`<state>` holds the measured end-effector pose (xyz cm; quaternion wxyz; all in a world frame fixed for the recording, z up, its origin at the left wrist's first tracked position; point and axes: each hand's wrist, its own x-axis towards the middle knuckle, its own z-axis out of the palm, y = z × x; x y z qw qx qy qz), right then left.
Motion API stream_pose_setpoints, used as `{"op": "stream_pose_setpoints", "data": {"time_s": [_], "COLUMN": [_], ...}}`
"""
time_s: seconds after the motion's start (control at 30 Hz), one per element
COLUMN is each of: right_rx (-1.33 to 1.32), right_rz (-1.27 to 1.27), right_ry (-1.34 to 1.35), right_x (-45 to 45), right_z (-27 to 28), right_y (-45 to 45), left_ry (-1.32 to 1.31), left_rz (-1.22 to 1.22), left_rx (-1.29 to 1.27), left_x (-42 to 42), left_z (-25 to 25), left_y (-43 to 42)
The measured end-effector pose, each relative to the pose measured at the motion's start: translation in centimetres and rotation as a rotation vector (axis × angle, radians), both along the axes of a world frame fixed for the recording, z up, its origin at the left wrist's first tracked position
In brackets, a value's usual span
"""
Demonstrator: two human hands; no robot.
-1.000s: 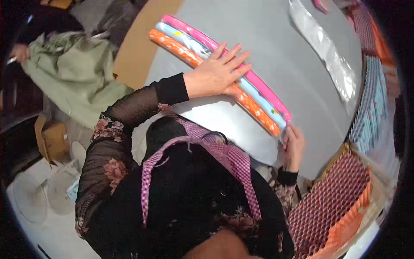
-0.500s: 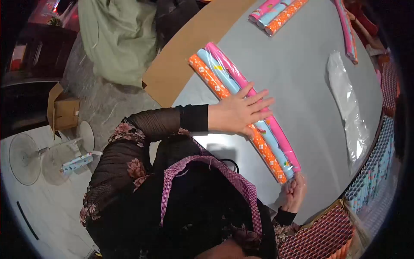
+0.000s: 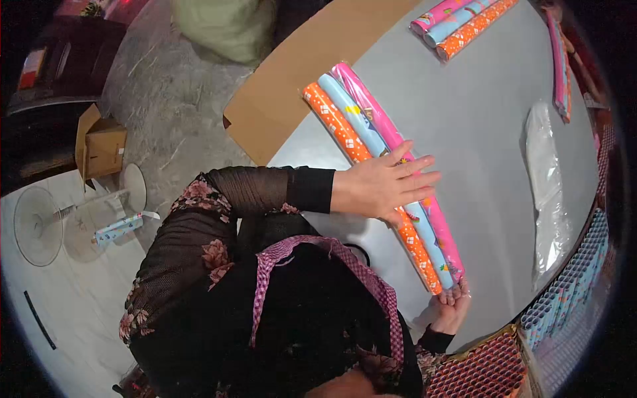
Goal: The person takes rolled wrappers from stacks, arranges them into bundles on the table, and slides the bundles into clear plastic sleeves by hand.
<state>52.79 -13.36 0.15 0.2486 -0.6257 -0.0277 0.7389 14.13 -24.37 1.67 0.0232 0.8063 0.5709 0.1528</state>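
Observation:
A pack of three wrapping paper rolls (image 3: 352, 109), one orange, one light blue and one pink, lies slantwise on the grey table in a clear plastic sleeve. My left hand (image 3: 388, 187) rests flat across its middle with the fingers spread, covering part of the rolls. At the near end of the pack, my right hand (image 3: 452, 308) has its bent fingers closed against the roll ends and the plastic sleeve. Its thumb is hard to make out.
Another pack of three rolls (image 3: 464, 28) lies at the table's far side, and one more (image 3: 561, 66) at the right edge. Clear plastic sleeves (image 3: 545, 186) lie at right. Many stacked rolls (image 3: 481, 371) stand beside the table. Brown cardboard (image 3: 312, 60) borders its left edge.
The view has shifted a little. My right hand's fingers, bunched just past the pack's near end before, now reach up against the roll ends. My left hand stays spread on the pack.

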Motion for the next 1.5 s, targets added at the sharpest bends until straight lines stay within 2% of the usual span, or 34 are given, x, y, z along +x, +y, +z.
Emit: {"op": "stream_pose_setpoints", "data": {"time_s": [0.13, 0.2, 0.23, 0.3, 0.4, 0.43, 0.5, 0.57, 0.6, 0.63, 0.67, 0.7, 0.73, 0.8, 0.83, 0.9, 1.07, 1.17, 1.3, 1.37, 1.43, 1.5], "right_rx": [0.012, 0.213, 0.213, 0.277, 0.353, 0.351, 0.25, 0.361, 0.3, 0.448, 0.357, 0.469, 0.416, 0.387, 0.388, 0.422, 0.429, 0.455, 0.421, 0.376, 0.381, 0.271], "right_rz": [0.01, 0.151, 0.15, 0.253, 0.244, 0.244, 0.306, 0.305, 0.306, 0.249, 0.231, 0.353, 0.139, 0.246, 0.215, 0.398, 0.489, 0.485, 0.421, 0.388, 0.396, 0.248], "right_ry": [-0.086, -0.116, -0.119, -0.312, -0.427, -0.431, -0.192, -0.286, -0.365, -0.31, -0.383, 0.149, -0.163, -0.313, -0.344, -0.371, -0.482, -0.324, -0.263, -0.089, -0.067, -0.111], "right_x": [-0.4, 0.1, 0.0, -0.6, -0.5, 0.2, 2.4, -0.2, -1.4, 0.8, -3.0, 2.0, -2.5, -3.1, -2.6, -2.0, -2.4, -0.9, -2.3, -1.6, -2.3, -2.6], "right_z": [0.6, 0.7, 1.0, 1.8, 1.2, 0.6, -0.2, 1.7, 2.7, 1.6, 3.9, 0.0, 3.0, 2.7, 2.9, 2.7, 3.0, 1.0, 1.9, 1.6, 2.0, 1.7], "right_y": [-0.2, -1.2, -1.3, -1.4, -1.3, -0.7, 0.3, -1.2, -0.9, -2.1, -2.2, -0.6, -2.1, -1.0, -1.4, -1.9, -2.6, -2.3, -1.7, -1.2, -1.2, -1.1], "left_ry": [-0.002, -0.01, -0.013, -0.023, -0.028, -0.025, -0.038, -0.041, -0.05, -0.076, -0.096, 0.049, 0.021, 0.092, 0.133, 0.136, 0.165, 0.17, 0.159, 0.159, 0.151, 0.148], "left_rz": [-0.006, -0.001, 0.005, 0.003, -0.002, -0.004, -0.007, -0.001, 0.0, 0.03, 0.056, 0.066, 0.047, 0.054, 0.065, 0.05, 0.059, 0.053, 0.054, 0.054, 0.055, 0.058], "left_rx": [-0.026, -0.017, -0.006, -0.008, -0.001, 0.009, -0.033, -0.066, -0.067, -0.081, -0.094, -0.106, -0.008, -0.043, -0.049, -0.036, -0.025, -0.023, -0.013, -0.017, -0.04, -0.053], "left_x": [0.0, 0.0, 0.0, 0.0, -0.1, 0.0, 0.0, 0.0, 0.0, 0.1, 0.1, 0.1, 0.1, -0.1, 0.0, -0.2, -0.4, -0.4, -0.2, -0.2, -0.2, -0.2], "left_z": [-0.4, -0.3, -0.2, -0.3, -0.3, -0.3, -0.3, -0.4, -0.5, -1.0, -1.3, -1.0, -1.1, -0.5, -0.3, -0.5, -0.4, -0.2, -0.6, -0.3, -0.3, -0.2], "left_y": [0.0, 0.0, 0.0, 0.0, -0.1, -0.2, -0.2, 0.4, 0.3, 0.5, 0.6, 0.7, 0.7, 1.2, 1.3, 1.4, 1.7, 1.8, 1.9, 1.9, 1.8, 1.8]}}
